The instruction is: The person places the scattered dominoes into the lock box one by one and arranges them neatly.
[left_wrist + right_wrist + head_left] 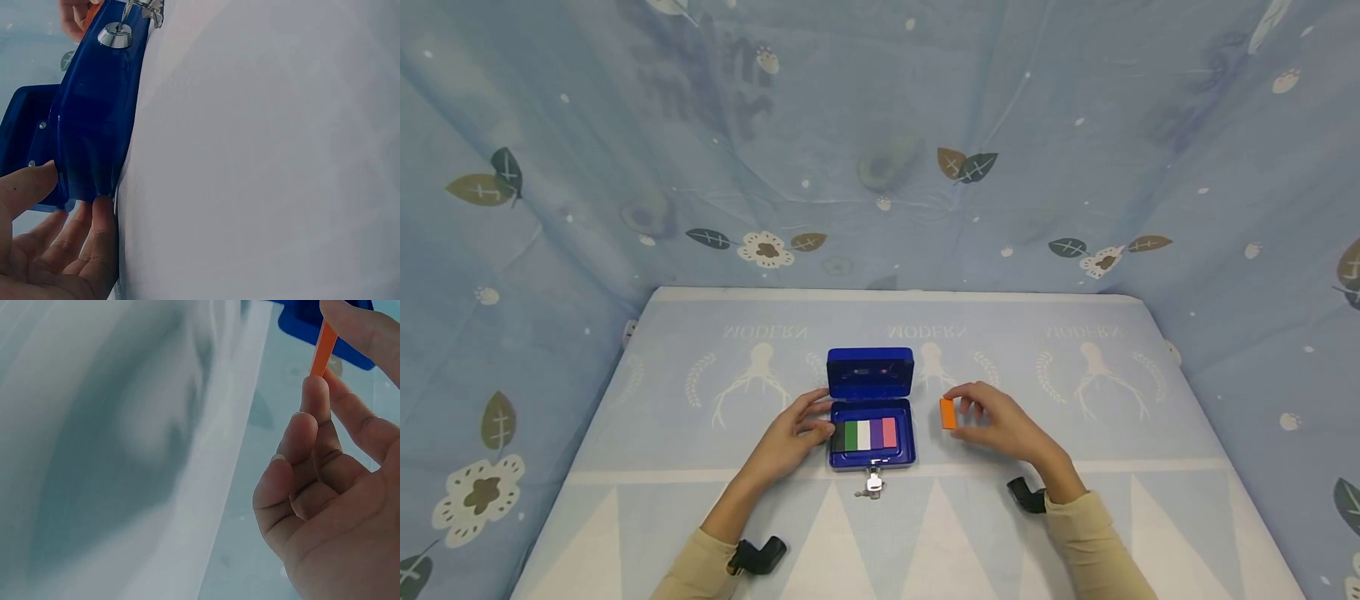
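Note:
A small blue metal lockbox (873, 459) stands with its lid (870, 385) raised at the back. Inside its tray, toward the left and front, a row of flat blocks lies side by side: black (838, 438), green (851, 436), white (863, 435), purple (877, 434) and pink (889, 432). My left hand (786, 437) holds the box at its left side, thumb at the rim and fingers against the outer wall. To the right of the box, my right hand (1006, 423) pinches an orange block (948, 413) between thumb and fingertips. In the right wrist view, the block (322, 351) shows edge-on.
Keys (873, 483) hang from the lock at the front of the box. A black wrist camera sits on each forearm, left (758, 556) and right (1026, 495). The patterned tablecloth (955, 525) meets blue curtains (880, 167) on three sides.

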The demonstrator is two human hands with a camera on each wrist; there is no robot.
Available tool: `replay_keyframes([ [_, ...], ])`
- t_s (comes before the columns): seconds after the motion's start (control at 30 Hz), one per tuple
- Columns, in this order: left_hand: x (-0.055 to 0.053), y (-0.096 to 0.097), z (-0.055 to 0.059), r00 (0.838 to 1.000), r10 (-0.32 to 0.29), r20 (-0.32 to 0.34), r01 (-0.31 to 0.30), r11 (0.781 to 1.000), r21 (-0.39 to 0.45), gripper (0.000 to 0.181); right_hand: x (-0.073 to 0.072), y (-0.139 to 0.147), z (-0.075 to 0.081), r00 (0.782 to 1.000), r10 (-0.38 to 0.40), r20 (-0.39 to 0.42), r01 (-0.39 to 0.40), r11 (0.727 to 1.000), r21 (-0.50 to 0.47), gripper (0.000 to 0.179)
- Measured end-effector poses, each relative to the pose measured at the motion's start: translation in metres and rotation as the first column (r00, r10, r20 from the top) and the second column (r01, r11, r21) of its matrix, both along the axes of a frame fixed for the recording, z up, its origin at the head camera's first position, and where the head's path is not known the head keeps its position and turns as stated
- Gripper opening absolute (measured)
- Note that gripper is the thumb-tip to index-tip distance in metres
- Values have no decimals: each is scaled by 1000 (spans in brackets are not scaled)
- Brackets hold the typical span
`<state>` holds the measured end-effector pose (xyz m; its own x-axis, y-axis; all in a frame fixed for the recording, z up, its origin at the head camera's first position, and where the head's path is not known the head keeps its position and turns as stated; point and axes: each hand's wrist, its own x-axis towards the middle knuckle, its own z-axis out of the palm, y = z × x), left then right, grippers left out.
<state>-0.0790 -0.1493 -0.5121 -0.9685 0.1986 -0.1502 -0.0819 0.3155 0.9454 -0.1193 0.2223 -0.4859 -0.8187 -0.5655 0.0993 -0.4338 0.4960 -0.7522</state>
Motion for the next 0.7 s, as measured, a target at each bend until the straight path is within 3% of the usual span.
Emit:
replay_keyframes([
  [0.7,0,0,-1,1000,-2,5,2,1000,2,59,1,-30,3,999,47,15,-47,999,19,48],
])
